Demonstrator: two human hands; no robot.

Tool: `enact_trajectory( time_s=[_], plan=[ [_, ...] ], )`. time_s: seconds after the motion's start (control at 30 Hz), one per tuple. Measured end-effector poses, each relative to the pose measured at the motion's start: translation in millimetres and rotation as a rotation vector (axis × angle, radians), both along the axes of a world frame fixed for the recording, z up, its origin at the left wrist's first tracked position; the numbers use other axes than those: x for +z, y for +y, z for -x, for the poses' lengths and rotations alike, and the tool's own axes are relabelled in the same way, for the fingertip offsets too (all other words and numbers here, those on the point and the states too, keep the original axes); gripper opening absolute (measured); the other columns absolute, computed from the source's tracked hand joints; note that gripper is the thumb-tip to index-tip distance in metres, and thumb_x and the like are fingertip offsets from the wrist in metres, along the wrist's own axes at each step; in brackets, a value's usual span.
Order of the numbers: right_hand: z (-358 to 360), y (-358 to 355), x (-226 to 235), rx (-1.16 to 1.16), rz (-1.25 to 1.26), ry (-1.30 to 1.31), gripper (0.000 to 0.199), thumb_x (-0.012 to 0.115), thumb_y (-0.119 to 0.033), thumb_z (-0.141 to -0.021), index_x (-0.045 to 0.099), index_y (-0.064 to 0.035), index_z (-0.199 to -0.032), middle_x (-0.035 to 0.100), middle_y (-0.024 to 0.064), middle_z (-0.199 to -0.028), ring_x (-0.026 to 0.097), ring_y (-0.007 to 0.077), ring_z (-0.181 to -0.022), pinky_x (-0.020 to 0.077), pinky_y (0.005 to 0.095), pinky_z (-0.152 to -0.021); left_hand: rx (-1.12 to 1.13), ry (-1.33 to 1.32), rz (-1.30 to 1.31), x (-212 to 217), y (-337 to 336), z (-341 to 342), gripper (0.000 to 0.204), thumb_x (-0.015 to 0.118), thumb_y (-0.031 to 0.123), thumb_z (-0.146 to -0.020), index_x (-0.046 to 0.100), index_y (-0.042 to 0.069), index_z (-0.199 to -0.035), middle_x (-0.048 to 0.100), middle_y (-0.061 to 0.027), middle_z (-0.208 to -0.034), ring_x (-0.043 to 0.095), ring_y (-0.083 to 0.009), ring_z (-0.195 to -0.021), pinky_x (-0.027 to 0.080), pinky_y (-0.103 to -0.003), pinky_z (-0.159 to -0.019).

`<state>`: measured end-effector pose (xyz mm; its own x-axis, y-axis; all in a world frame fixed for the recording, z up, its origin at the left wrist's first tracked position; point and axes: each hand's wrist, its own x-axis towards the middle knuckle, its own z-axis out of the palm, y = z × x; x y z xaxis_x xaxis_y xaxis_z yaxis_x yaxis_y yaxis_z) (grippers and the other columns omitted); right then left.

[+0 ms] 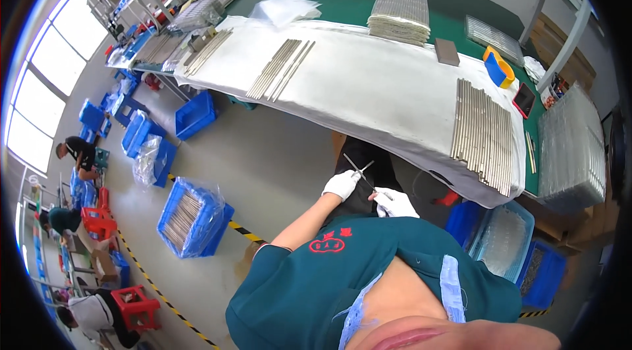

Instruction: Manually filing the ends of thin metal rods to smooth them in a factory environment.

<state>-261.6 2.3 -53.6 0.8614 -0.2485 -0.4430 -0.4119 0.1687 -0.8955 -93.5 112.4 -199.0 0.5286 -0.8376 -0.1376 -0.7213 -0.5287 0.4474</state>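
My left hand (342, 185), in a white glove, is closed on a thin metal rod (368, 165) whose end sticks up to the right. My right hand (394, 204), gloved with bare fingertips showing, pinches another thin metal rod (348, 158) that slants up to the left. The two rods cross just in front of my left fingers, above my lap; whether they touch I cannot tell. Ahead, on the white table cloth (368, 80), lies a wide row of metal rods (482, 133) at the right. A smaller group of rods (276, 68) lies left of the middle.
Stacked clear plastic trays (399, 14), a grey block (447, 52), a yellow-and-blue tape dispenser (498, 68) and a phone (524, 100) are on the table. Blue bins (530, 271) stand at my right. A bagged bin of rods (184, 220) sits on the floor at left; other people work beyond.
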Motion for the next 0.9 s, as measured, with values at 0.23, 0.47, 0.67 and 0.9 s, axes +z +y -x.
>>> enact_trajectory(
  time_s=[0.23, 0.47, 0.67, 0.9],
  plan=[
    [-29.9, -5.0, 4.0, 0.066, -0.163, -0.015, 0.024, 0.054, -0.028, -0.09, 0.062, -0.0051, -0.092, 0.047, -0.0011, -0.052, 0.042, 0.005, -0.044, 0.0316, 0.0206, -0.041, 0.281, 0.19, 0.051, -21.7, 13.3, -10.7, 0.046, 0.03, 0.046, -0.093, 0.054, 0.007, -0.096, 0.061, -0.0222, -0.091, 0.058, -0.0412, -0.086, 0.045, -0.049, -0.076],
    [-30.8, 0.3, -5.5, 0.129, -0.136, 0.021, 0.026, 0.053, -0.024, -0.09, 0.062, -0.0005, -0.096, 0.047, 0.0, -0.052, 0.039, 0.0053, -0.043, 0.029, 0.0213, -0.042, 0.306, 0.202, 0.048, -13.7, 3.0, -17.8, 0.04, 0.038, 0.046, -0.09, 0.059, 0.012, -0.096, 0.061, -0.0169, -0.096, 0.057, -0.0384, -0.088, 0.045, -0.047, -0.075],
    [-30.7, -8.7, -14.6, 0.014, -0.252, 0.035, 0.022, 0.053, -0.021, -0.09, 0.062, -0.0012, -0.093, 0.044, -0.0015, -0.051, 0.038, 0.0047, -0.042, 0.028, 0.0203, -0.04, 0.322, 0.276, 0.034, -34.5, 14.6, -22.5, 0.04, 0.037, 0.043, -0.091, 0.058, 0.011, -0.105, 0.06, -0.0192, -0.098, 0.057, -0.0398, -0.088, 0.045, -0.046, -0.077],
    [-58.1, -19.1, 10.1, 0.071, -0.283, -0.138, 0.027, 0.042, -0.024, -0.095, 0.057, -0.0011, -0.095, 0.046, 0.0006, -0.052, 0.037, 0.0067, -0.04, 0.0293, 0.021, -0.039, 0.187, 0.219, 0.084, -11.4, 6.5, -18.0, 0.037, 0.039, 0.04, -0.09, 0.058, 0.01, -0.1, 0.062, -0.0169, -0.087, 0.058, -0.0361, -0.086, 0.045, -0.044, -0.076]
  ],
)
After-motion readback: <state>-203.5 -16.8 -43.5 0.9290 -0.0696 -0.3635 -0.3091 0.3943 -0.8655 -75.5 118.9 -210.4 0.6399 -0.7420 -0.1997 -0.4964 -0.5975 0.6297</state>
